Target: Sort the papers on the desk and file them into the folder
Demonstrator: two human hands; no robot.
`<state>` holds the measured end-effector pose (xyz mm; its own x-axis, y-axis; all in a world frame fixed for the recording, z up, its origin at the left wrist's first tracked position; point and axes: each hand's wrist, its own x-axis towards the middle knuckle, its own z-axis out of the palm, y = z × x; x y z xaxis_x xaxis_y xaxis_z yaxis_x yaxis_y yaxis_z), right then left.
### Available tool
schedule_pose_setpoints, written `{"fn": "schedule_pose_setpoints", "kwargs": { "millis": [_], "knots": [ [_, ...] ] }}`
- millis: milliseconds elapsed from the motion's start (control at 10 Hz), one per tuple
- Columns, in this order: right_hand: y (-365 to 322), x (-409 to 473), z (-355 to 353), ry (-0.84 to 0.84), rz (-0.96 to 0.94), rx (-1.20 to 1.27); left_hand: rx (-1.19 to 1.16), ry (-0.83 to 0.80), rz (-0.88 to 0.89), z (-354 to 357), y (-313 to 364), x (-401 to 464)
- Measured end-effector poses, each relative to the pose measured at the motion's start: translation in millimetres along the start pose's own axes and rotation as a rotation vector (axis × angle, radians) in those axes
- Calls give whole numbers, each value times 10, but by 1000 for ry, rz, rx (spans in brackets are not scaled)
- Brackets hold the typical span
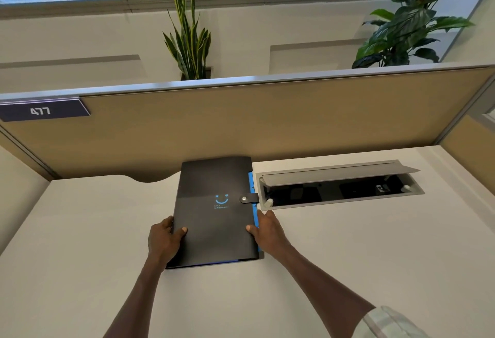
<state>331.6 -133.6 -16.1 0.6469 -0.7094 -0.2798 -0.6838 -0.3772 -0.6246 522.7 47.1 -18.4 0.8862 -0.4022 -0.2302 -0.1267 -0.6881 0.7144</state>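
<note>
1. White tabletop (80,244) runs up to a tan partition (267,118) along its far edge; a plaque (40,110) reading 477 sits at the partition's left end, plants (187,43) behind it.
2. Black folder (214,209) lies flat near the far edge, just left of an open cable tray (340,187), its snap tab (247,198) fastened.
3. Left hand (163,241) grips the folder's left edge, thumb on the cover; right hand (267,230) grips its right edge by the blue spine (251,187).
4. No loose papers show on the tabletop, so filing looks done, with only setting the closed folder down left; whatever is inside is hidden.
</note>
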Motion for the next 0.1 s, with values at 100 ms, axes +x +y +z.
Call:
{"fn": "schedule_pose_setpoints", "kwargs": {
  "millis": [100],
  "knots": [
    [51,-80,-59,17,19,24,20,88,11,23,8,-204]
  ]
}}
